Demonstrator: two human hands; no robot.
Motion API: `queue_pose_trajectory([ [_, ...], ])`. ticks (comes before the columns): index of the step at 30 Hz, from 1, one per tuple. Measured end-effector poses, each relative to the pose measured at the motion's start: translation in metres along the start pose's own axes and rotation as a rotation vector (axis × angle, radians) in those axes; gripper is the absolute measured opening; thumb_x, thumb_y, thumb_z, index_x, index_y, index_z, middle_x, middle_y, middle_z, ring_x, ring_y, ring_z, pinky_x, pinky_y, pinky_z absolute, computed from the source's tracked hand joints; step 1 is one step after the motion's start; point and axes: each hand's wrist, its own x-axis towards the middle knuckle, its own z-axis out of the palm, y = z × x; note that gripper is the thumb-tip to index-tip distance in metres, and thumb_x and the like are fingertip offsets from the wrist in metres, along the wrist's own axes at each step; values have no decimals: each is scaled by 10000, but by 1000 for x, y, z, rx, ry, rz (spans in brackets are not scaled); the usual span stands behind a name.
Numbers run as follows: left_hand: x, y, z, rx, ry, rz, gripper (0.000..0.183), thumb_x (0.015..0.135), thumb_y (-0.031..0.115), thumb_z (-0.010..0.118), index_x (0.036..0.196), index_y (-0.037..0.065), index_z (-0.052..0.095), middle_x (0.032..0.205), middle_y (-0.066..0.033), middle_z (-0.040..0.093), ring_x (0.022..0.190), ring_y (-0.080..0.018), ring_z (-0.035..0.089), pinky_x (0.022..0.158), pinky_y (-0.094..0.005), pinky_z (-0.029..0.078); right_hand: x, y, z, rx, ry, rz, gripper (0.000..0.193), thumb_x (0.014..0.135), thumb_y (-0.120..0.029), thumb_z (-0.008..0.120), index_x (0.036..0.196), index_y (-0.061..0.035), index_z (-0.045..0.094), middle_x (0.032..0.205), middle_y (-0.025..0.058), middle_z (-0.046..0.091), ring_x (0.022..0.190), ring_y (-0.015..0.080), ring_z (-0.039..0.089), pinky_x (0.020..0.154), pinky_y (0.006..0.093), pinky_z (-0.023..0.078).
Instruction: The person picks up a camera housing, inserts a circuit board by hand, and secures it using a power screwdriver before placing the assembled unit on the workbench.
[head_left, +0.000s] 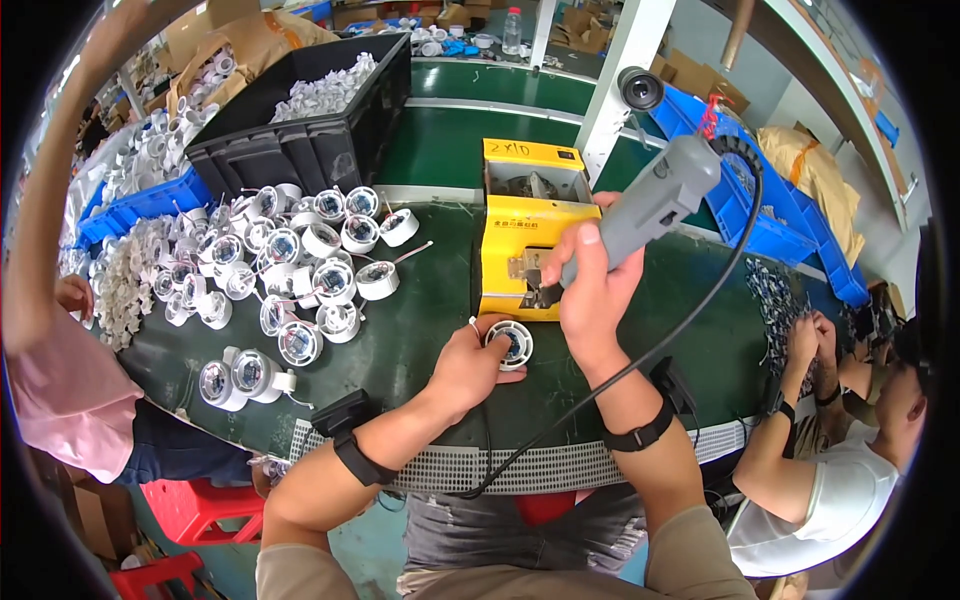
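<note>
Clasping round white housing in left fingers, electric screwdriver in right fingers at yellow screw feeder, seemingly not yet fastening.

Head-worn fisheye, looking down, near hands

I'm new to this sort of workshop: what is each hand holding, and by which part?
The right hand grips a grey, corded handheld tool around its lower body. The left hand holds a white, round plastic housing by its left edge.
</note>
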Motion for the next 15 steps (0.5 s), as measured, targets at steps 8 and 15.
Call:
queue_pose_trajectory([
  [8, -6, 6, 2, 36, -44, -3, 324, 967, 38, 412, 1269, -74, 442, 1111, -131, 563, 931, -207, 631, 810, -332, 597, -40, -3, -5, 78, -72, 78, 374, 935, -196, 480, 1228, -11, 341, 681, 63, 483, 483, 138, 483, 480, 273, 439],
  [15, -5, 6, 1, 30, -70, 1, 329, 965, 32, 405, 1277, -67, 435, 1150, -129, 548, 974, -209, 618, 825, -347, 592, -40, -1, -3, 123, -84, 119, 394, 928, -190, 498, 1239, -9, 338, 689, 63, 489, 501, 139, 495, 488, 276, 443],
])
